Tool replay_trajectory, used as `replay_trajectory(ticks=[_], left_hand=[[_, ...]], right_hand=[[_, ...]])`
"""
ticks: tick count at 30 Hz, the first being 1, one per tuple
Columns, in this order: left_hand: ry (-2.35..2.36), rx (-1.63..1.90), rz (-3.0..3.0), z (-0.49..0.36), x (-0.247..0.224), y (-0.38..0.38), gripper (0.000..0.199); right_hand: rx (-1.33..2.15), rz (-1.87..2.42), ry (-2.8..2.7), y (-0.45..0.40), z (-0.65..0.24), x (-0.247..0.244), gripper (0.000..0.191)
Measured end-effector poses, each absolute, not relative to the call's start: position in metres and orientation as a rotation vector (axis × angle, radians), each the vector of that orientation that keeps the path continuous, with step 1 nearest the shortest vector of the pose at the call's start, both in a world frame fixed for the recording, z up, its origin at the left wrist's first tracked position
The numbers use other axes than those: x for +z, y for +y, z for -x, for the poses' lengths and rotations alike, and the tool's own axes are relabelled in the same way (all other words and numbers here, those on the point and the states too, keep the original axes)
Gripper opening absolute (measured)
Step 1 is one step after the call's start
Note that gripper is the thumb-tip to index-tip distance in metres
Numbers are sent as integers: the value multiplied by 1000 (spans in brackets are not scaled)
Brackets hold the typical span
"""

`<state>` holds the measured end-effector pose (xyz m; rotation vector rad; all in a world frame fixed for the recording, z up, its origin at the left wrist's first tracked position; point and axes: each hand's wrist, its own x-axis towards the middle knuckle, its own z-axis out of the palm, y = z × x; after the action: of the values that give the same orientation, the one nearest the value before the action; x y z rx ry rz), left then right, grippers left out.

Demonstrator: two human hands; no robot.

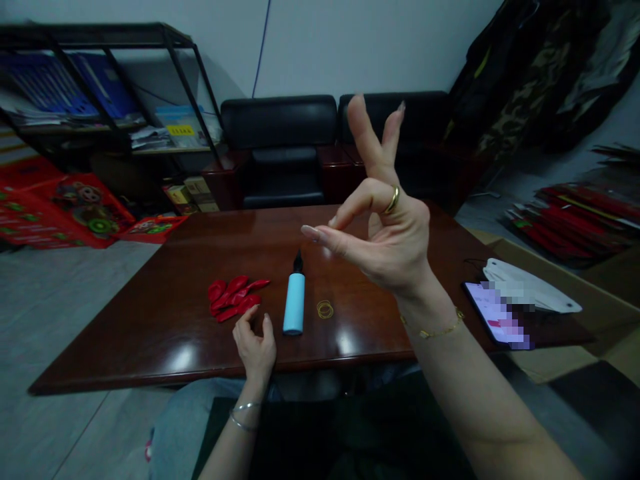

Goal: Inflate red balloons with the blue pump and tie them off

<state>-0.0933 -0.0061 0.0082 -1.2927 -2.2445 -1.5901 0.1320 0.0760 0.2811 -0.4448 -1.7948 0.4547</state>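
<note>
My right hand (387, 220) is raised above the table, its thumb and a ringed finger pinched together with nothing visible between them, two other fingers stretched up. My left hand (256, 343) rests at the table's front edge, thumb and fingers apart, holding nothing. Just beyond its fingertips lies a pile of red deflated balloons (235, 297). A light blue hand pump (295, 303) with a black nozzle lies to the right of the balloons, nozzle pointing away from me. Right of the pump are thin yellow rings (325, 309), resembling rubber bands.
The brown table (150, 313) reflects light. At its right are a phone (493, 313), a white mask (530, 287) and a cardboard box (600, 293). Black chairs (280, 123) stand behind the table. A shelf with blue folders (85, 83) and red boxes (90, 207) are at the left.
</note>
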Motion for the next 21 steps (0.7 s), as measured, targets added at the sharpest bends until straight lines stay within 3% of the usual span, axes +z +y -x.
replay_trajectory(ticks=[4, 8, 11, 14, 18, 21], left_hand=[[-2240, -1691, 1341, 93, 4, -4, 35], [-2241, -1742, 1380, 94, 0, -3, 31], [-2259, -1676, 1381, 93, 1, -4, 27], [-2272, -1663, 1338, 91, 2, -6, 24], [-2299, -1705, 1252, 97, 7, -7, 27], [-2310, -1462, 1300, 114, 21, -3, 31]], right_hand=[[538, 622, -1944, 78, -123, 225, 30], [573, 1033, -2129, 70, -97, 129, 22], [520, 1147, -2210, 56, -73, 76, 37], [437, 1087, -2330, 42, -52, 53, 52], [382, 1067, -2435, 32, -38, 43, 53], [380, 1093, -2444, 30, -35, 40, 56]])
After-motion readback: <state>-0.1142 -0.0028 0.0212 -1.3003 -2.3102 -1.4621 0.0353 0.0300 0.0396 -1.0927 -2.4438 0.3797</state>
